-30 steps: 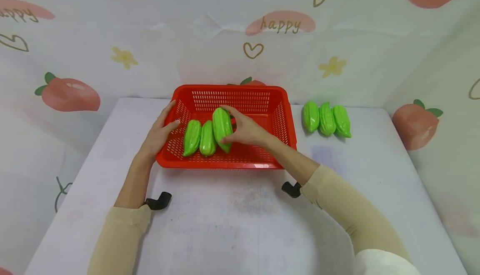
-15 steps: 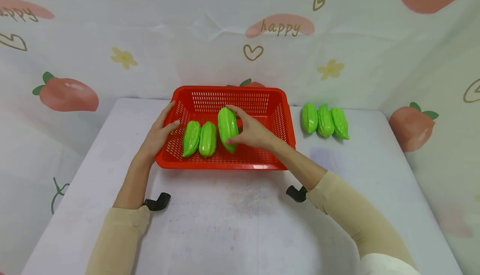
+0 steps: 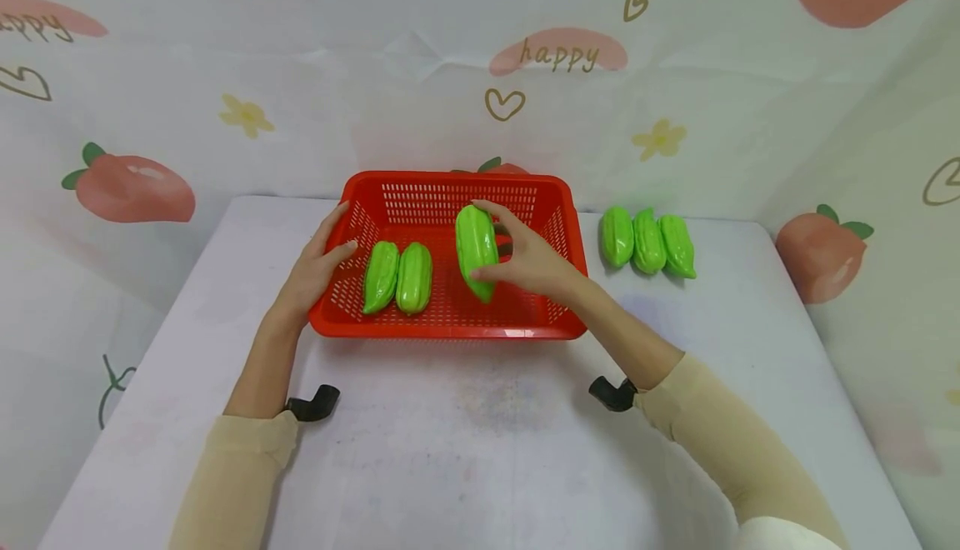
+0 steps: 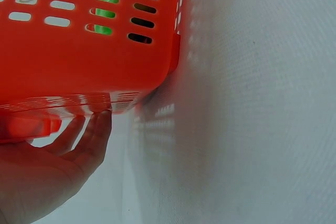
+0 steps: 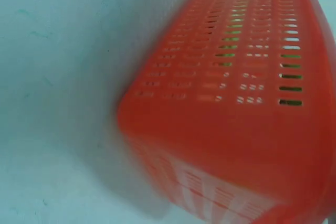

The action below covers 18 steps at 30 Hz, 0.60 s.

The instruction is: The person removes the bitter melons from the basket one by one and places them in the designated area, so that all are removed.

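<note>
In the head view my right hand [image 3: 528, 258] grips a glossy green star fruit [image 3: 474, 242], ridged and pointed at its lower end. Thumb and fingers lie on opposite sides of it, raised over the middle of a red plastic basket [image 3: 450, 332]. Two more star fruits [image 3: 414, 277] lie side by side in the basket's left part. My left hand [image 3: 311, 275] holds the basket's left rim, thumb over the edge. The left wrist view shows that hand's fingers [image 4: 97, 140] against the outer wall. The right wrist view has the basket's slotted side [image 5: 226, 124], slightly blurred; the right hand is hidden there.
Three more green star fruits [image 3: 648, 242] lie in a row on the white table [image 3: 465, 450], right of the basket. A printed cloth [image 3: 420, 50] hangs behind the table. A black angled piece [image 3: 313, 404] sits at each wrist.
My right hand has lifted the star fruit away from the two beside it and carried it rightward over the basket. The left hand has stayed at the rim.
</note>
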Motion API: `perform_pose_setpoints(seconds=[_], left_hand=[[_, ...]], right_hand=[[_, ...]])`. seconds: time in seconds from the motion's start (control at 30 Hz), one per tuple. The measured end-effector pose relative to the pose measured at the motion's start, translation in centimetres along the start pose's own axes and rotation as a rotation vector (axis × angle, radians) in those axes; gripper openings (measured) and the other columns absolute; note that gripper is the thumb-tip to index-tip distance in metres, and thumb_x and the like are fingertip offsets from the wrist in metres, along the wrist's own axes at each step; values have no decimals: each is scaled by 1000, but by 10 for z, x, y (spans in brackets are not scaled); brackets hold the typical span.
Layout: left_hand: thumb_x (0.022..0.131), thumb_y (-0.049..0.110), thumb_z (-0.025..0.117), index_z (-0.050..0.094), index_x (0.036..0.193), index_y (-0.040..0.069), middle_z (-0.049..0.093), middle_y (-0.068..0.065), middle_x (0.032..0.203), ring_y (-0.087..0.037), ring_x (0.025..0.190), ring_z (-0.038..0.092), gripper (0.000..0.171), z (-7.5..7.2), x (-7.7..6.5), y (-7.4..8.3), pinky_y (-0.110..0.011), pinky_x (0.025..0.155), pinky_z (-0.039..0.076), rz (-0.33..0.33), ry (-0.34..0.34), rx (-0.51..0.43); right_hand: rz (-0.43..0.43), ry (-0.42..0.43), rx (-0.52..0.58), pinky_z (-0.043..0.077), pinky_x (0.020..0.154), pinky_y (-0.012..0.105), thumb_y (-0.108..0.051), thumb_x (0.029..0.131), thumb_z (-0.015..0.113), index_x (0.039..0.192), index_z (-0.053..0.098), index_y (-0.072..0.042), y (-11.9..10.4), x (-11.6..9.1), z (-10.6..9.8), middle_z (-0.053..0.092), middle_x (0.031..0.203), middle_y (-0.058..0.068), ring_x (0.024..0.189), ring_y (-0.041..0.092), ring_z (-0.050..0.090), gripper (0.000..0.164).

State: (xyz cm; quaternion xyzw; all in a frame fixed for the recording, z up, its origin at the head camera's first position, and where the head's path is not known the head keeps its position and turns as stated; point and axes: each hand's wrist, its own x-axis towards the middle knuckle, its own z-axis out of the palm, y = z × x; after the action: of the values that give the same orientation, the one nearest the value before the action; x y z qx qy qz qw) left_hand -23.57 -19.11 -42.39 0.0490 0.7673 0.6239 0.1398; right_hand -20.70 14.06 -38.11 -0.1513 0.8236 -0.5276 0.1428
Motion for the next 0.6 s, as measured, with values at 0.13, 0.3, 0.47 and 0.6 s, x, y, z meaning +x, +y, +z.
perform_pose_setpoints(seconds=[0.13, 0.3, 0.47, 0.6], left_hand=[[105, 31, 45, 16, 159, 41, 22, -9, 161, -34, 126, 44, 62, -1, 2, -4, -27, 83, 55, 6, 3, -2], [105, 31, 44, 16, 158, 41, 22, -9, 161, -33, 127, 44, 62, -1, 1, -4, -27, 83, 55, 5, 1, -8], [105, 30, 45, 16, 158, 41, 23, -9, 161, -33, 128, 43, 62, -1, 1, -3, -27, 83, 55, 2, 1, -21], [105, 30, 44, 16, 158, 41, 23, -8, 161, -33, 128, 42, 61, -1, 1, -3, -28, 85, 54, 3, 4, -18]], right_hand=[[0, 16, 17, 56, 83, 41, -24, 83, 81, 153, 29, -37, 0, -5, -7, 49, 133, 2, 117, 28, 54, 88], [8, 51, 18, 56, 84, 41, -25, 83, 81, 149, 33, -43, -1, -12, -16, 47, 135, 0, 122, 26, 50, 83], [-6, 61, 27, 54, 87, 43, -22, 86, 78, 150, 35, -39, -2, -19, -24, 46, 137, 2, 125, 25, 47, 79], [-17, 70, 34, 53, 89, 44, -20, 87, 77, 150, 35, -37, -2, -24, -28, 45, 139, 3, 125, 27, 47, 78]])
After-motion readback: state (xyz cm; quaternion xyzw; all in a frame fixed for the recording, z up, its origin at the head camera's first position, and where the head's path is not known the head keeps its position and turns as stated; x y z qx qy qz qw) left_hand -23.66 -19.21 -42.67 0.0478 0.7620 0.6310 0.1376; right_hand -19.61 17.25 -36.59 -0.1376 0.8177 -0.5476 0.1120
